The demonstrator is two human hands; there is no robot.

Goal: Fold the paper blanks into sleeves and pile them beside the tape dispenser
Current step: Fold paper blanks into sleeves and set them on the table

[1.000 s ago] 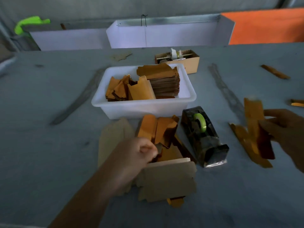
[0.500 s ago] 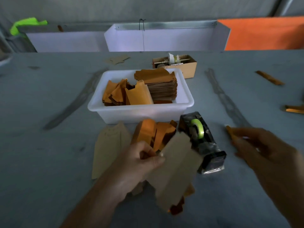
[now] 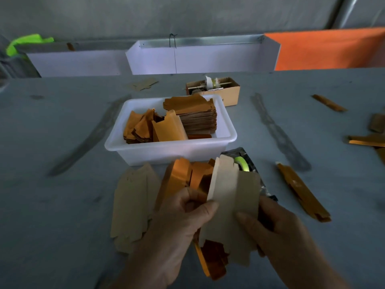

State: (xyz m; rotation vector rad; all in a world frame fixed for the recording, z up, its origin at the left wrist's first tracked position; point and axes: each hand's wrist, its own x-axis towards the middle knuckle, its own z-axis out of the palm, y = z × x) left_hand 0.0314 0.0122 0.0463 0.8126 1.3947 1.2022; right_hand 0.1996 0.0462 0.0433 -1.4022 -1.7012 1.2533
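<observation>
The paper blank (image 3: 231, 203), pale side up and creased along its length, sits between both my hands just above the near middle of the bench (image 3: 52, 205). My left hand (image 3: 179, 226) pinches its left edge with thumb on top and fingers curled beneath; my right hand (image 3: 281, 230) grips its right edge, thumb pressed on the face. Behind it the tape dispenser (image 3: 248, 165) is partly hidden. Right of the dispenser I see a folded sleeve (image 3: 302, 190) lying flat. Flat blanks (image 3: 133, 205) lie to the left, and a white tub (image 3: 166, 151) farther back holds a stack of blanks (image 3: 198, 117). A small cardboard box (image 3: 225, 90) stands beyond the tub.
</observation>
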